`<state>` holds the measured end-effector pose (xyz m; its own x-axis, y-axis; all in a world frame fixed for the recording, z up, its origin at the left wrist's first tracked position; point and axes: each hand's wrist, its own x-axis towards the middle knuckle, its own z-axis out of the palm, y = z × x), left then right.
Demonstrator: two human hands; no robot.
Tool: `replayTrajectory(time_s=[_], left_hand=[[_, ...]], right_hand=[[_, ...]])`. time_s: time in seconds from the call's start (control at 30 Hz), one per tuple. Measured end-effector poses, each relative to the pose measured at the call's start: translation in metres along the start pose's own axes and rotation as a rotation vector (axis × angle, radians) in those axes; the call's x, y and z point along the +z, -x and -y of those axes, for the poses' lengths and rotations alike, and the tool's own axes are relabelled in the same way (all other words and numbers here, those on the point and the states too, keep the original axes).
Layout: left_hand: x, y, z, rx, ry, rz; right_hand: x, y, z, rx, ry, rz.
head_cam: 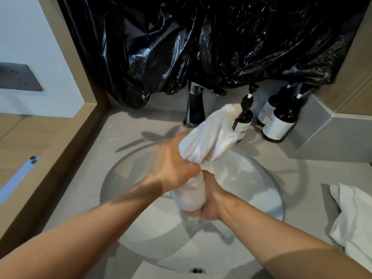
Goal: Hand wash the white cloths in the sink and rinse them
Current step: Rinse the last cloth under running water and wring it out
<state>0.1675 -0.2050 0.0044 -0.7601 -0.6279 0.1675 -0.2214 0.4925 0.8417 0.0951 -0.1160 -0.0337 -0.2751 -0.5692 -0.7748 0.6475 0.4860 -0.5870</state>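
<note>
Tightly clenched around one twisted white cloth (pixel 209 135): left hand (pixel 177 160) above, right hand (pixel 210 202) below.

a plain white cloth (pixel 205 137), with no pattern, is shown above a pale grey sink (pixel 257 190) that is fitted with a silver drain (pixel 196 270). a second white cloth (pixel 354 218), also plain, is seen on the matte grey worktop (pixel 112 158). the tap (pixel 195 105) is finished in black and chrome. dark brown bottles (pixel 281 121) are marked with white labels and topped with black pumps on white necks. glossy black plastic sheeting (pixel 201 37), streaked with pale reflections, is seen behind. the wall (pixel 24 37) is painted off-white, a dark grey socket plate (pixel 18 77) is set into it, and the trim (pixel 66 137) is coloured light tan.
</note>
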Motion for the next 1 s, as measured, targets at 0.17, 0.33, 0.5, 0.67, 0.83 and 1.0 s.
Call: replayTrajectory(time_s=[0.17,0.33,0.5,0.67,0.83,1.0], left_hand=[[0.021,-0.011,0.012,0.150,-0.064,-0.168],[0.001,-0.010,0.021,-0.017,0.185,0.033],[-0.014,-0.010,0.006,-0.112,0.572,-0.044],[-0.025,-0.020,-0.011,-0.061,0.526,0.043],[-0.036,-0.022,-0.030,-0.020,0.507,0.034],[-0.061,-0.020,-0.050,-0.054,0.646,0.164]], right_hand=[[-0.006,0.003,-0.004,0.119,-0.018,0.076],[-0.020,-0.003,0.003,-0.046,0.022,-0.002],[-0.028,0.018,0.022,-0.369,0.272,-0.254],[-0.015,0.055,0.058,-0.832,0.144,-0.129],[-0.001,0.090,0.080,-1.044,0.247,-0.148],[-0.003,0.109,0.091,-1.042,0.077,-0.137]])
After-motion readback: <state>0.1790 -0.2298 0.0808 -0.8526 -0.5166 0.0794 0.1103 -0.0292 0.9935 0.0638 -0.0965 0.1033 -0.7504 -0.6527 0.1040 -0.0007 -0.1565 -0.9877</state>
